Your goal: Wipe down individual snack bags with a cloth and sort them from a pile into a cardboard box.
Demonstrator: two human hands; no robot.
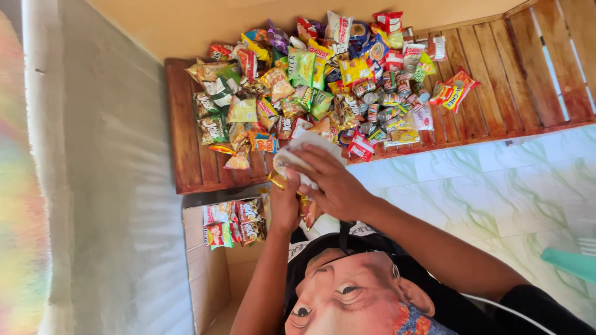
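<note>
We are looking down at both hands meeting just above the near edge of a low wooden slatted table (186, 142); our right hand (335, 186) is lying over a white cloth (304, 149), its fingers curled and pressing the cloth against a small gold-coloured packet (277, 181); our left hand (284, 208) is closing around that packet from below, the thumb side hidden, so we cannot tell how firm the pinch is. The packet and cloth are hanging over the gap between the table edge and an open cardboard box (208, 273); a few red snack packets (239, 220) are already lying inside the box.

The chief risk, as we are judging it, is the grip: the packet is glossy and the cloth is bunching over it, so it could be slipping out and dropping onto the pale tiled floor (496, 186) rather than into the box. A second risk is the heap of snack bags (279, 87) and small tins (385, 99) crowding the table just beyond our knuckles; the packets nearest the edge are touching or nearly touching the cloth, and a sweep of the right hand could be dragging them off. Squeezing too hard could also be crushing what the packet holds.
</note>
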